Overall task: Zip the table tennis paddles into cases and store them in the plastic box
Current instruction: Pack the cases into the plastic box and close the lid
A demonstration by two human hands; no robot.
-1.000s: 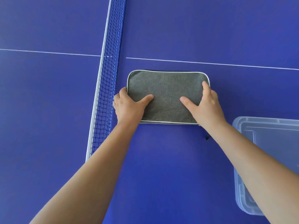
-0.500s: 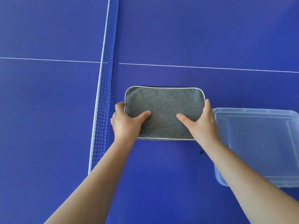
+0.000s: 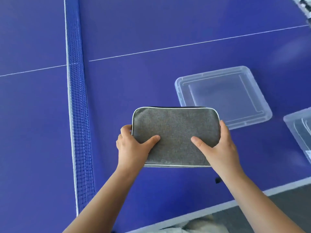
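Note:
A grey fabric paddle case with white piping is held flat above the blue table. My left hand grips its left end, thumb on top. My right hand grips its right end the same way. The case looks closed; no paddle shows. A small dark zip pull hangs below my right wrist. A clear plastic lid lies on the table just beyond the case's far right corner. The corner of a clear plastic box shows at the right edge.
The table tennis net runs away from me on the left. The table's near edge crosses the bottom right, with grey floor beyond. A white line crosses the table farther off.
Both hands have lifted the case and carried it toward me and to the right. The view has swung right, bringing the lid, the box corner and the table edge into sight.

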